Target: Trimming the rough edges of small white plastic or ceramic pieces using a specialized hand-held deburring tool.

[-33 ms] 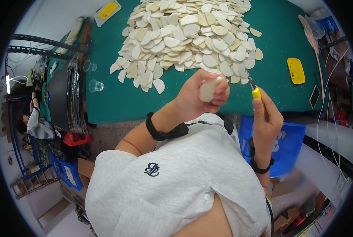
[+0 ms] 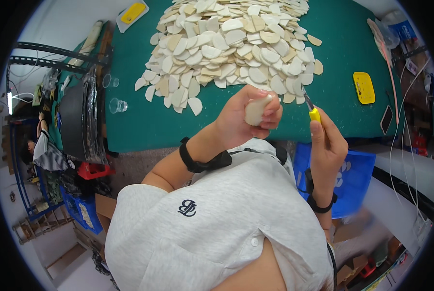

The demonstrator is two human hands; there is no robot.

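Observation:
My left hand [image 2: 241, 116] is closed around a cream-white flat piece [image 2: 256, 110] with a rounded edge, held up over the table's near edge. To its right, my right hand [image 2: 328, 145] grips a small knife [image 2: 315, 115] by its yellow handle. The thin blade points up and away, toward the heap and apart from the held piece. Beyond both hands spreads a large heap of half-round, cream-white flat pieces [image 2: 226, 48], some more yellowish, on the green table [image 2: 149, 131].
Two clear plastic cups [image 2: 118, 105] are at the table's left. On the right lie a yellow tray [image 2: 364, 88] and a phone [image 2: 386, 119]. A blue bin [image 2: 357, 179] with several pale pieces stands below my right hand. Another person [image 2: 51, 150] is at the far left.
The knife's blade has shifted very slightly to the left in my right hand. My left hand and the heap look the same.

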